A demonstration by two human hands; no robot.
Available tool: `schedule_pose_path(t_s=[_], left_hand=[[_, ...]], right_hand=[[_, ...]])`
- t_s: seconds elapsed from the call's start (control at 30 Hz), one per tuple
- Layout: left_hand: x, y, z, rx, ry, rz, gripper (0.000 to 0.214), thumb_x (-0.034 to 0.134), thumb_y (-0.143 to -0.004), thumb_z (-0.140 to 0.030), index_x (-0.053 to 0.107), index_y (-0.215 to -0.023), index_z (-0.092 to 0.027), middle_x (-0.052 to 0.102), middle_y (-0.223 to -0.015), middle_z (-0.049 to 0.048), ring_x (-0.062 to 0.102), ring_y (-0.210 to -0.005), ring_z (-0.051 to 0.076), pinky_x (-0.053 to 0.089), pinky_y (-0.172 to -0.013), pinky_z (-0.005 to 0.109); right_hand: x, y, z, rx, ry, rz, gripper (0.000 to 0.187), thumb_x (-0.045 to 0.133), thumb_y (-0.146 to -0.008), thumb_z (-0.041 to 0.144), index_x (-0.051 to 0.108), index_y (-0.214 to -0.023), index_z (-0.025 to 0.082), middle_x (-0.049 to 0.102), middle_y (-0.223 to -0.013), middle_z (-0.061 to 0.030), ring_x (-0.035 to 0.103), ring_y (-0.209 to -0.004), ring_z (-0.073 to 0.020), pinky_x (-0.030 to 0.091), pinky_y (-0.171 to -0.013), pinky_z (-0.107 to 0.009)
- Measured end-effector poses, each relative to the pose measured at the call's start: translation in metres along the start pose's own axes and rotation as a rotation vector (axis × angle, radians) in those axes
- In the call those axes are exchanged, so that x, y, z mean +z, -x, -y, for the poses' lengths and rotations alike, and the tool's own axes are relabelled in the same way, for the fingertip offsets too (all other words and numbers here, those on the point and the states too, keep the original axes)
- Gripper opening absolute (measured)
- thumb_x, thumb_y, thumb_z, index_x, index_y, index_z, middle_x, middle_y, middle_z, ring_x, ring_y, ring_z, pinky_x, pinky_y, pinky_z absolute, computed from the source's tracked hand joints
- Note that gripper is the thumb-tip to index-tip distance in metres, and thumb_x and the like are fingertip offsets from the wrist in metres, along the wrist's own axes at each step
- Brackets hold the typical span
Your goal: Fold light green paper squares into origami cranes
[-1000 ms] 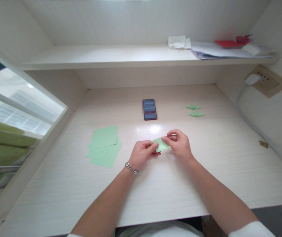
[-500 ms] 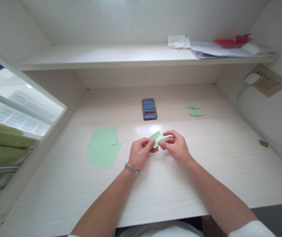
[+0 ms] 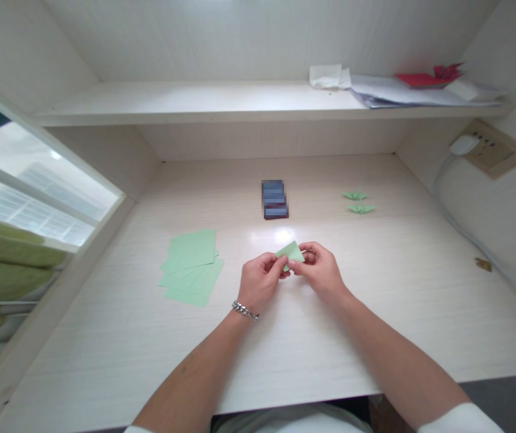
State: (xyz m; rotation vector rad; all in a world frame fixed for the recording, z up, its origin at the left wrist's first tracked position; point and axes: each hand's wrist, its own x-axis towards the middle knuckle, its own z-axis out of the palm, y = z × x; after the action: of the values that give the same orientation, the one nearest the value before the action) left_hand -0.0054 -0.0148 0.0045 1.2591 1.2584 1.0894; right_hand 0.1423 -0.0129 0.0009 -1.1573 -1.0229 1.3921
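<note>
Small green paper: held up between the two hands, above the desk [image 3: 285, 367]; the small green paper [image 3: 292, 250] shows its upper part, the lower edge hidden by the thumbs, so its folds are hard to read.
Left hand: the left hand [image 3: 258, 279] pinches the paper's near left part, thumb on top; the fingers underneath are mostly hidden.
Right hand: the right hand [image 3: 322, 272] pinches the near right part, its thumb close to the left one; the other fingers curl behind the right edge, and their exact contact cannot be told.
Bracelet: a chain bracelet [image 3: 245, 310] rings the left wrist, its underside out of view.
Loose green sheets: the fanned green sheets [image 3: 192, 267] lie left of the hands, overlapping, so their number is unclear.
Dark rectangle: a pixelated dark rectangle [image 3: 275, 199] lies beyond the hands, its surface unreadable.
Folded green figures: two folded green figures [image 3: 361, 209] lie side by side at the far right, details too small to make out.
Curtain: the green curtain [image 3: 9, 264] is cut off by the left border.
Forearms: both run out of view at the bottom, ending in white sleeves.
</note>
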Motion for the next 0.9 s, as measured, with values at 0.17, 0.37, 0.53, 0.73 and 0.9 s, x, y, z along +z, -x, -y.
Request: schedule_pose_path(t_s=[0.17,0.37,0.53,0.73,0.9], left_hand=[[0.0023,0.0010,0.0000,0.019,0.002,-0.008,0.025,0.064,-0.078,-0.038,0.062,-0.069,-0.015,0.067,-0.062,0.0041,0.068,-0.060,0.018,0.053,-0.055,0.024],[0.0039,0.0026,-0.0060,0.017,-0.001,-0.055,0.024,0.064,-0.079,-0.036,0.061,-0.069,-0.014,0.067,-0.061,0.0036,0.067,-0.058,0.017,0.050,-0.052,0.022],[0.0047,0.0028,-0.0068,0.018,0.017,-0.077,0.024,0.065,-0.078,-0.036,0.062,-0.070,-0.014,0.067,-0.063,0.0039,0.066,-0.057,0.016,0.049,-0.051,0.021],[0.0056,0.0002,0.0013,0.022,0.008,-0.090,0.026,0.063,-0.079,-0.039,0.064,-0.074,-0.014,0.067,-0.062,0.0040,0.066,-0.058,0.016,0.051,-0.054,0.023],[0.0068,0.0007,0.0012,0.032,-0.002,-0.094,0.025,0.063,-0.080,-0.039,0.066,-0.076,-0.015,0.068,-0.064,0.0038,0.066,-0.060,0.016,0.051,-0.055,0.023]], right_hand=[[0.0007,-0.0006,-0.0004,0.006,-0.032,-0.033,0.035,0.078,-0.064,0.032,0.058,-0.088,0.017,0.066,-0.064,0.0012,0.063,-0.055,-0.0144,0.050,-0.056,-0.026],[0.0004,-0.0004,0.0054,0.001,-0.085,-0.018,0.033,0.075,-0.068,0.037,0.059,-0.089,0.017,0.066,-0.063,0.0008,0.063,-0.054,-0.0136,0.054,-0.057,-0.027],[-0.0017,-0.0022,0.0036,-0.020,-0.038,0.005,0.038,0.071,-0.073,0.043,0.059,-0.098,0.017,0.066,-0.065,-0.0007,0.065,-0.058,-0.0153,0.056,-0.058,-0.030],[-0.0031,-0.0065,-0.0003,0.017,-0.033,-0.023,0.041,0.065,-0.077,0.046,0.055,-0.106,0.018,0.065,-0.066,0.0000,0.064,-0.059,-0.0145,0.055,-0.058,-0.029],[-0.0009,-0.0032,0.0001,-0.045,0.061,-0.003,0.053,0.081,-0.060,0.030,0.055,-0.105,0.019,0.067,-0.072,-0.0004,0.065,-0.067,-0.0169,0.053,-0.064,-0.029]])
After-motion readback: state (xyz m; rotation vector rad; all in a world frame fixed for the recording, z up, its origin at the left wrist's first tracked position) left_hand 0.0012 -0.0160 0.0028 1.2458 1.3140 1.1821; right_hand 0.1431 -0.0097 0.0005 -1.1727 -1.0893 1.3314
